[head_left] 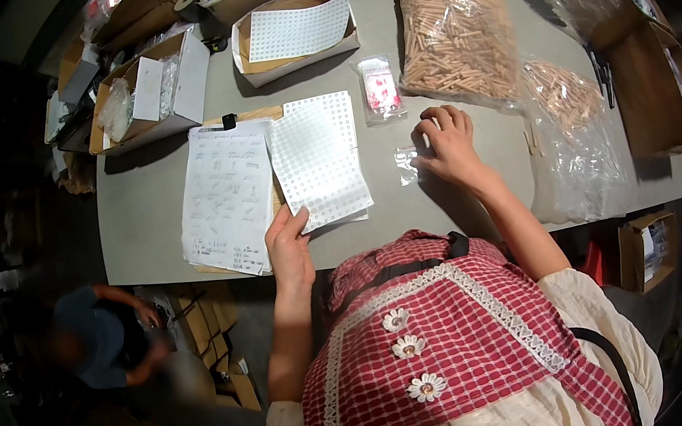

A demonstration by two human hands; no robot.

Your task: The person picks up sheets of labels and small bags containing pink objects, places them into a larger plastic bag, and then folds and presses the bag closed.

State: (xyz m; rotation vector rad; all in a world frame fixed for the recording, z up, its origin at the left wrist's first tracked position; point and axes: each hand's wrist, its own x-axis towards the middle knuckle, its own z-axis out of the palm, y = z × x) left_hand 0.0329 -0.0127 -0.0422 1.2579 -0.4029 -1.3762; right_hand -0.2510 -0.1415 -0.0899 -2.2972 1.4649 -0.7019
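Observation:
My left hand (288, 244) pinches the lower left edge of a white sheet of small round stickers (317, 163), thumb on top. That sheet lies tilted over another sticker sheet (331, 107) of the same kind. To its right, my right hand (448, 147) is bent over a small clear plastic bag (407, 165) lying flat on the table. Its thumb and fingertips close on the bag's right edge; anything else between them is too small to make out. Just beyond lies a clear packet with a red and white card (381, 91).
A clipboard with handwritten papers (227, 195) lies at left. Beyond stand an open box with a sticker sheet (295, 33) and a box of plastic bags (152, 91). At right are a large bag of wooden pegs (455, 34) and an opened one (568, 123). Another person (101, 331) is at lower left.

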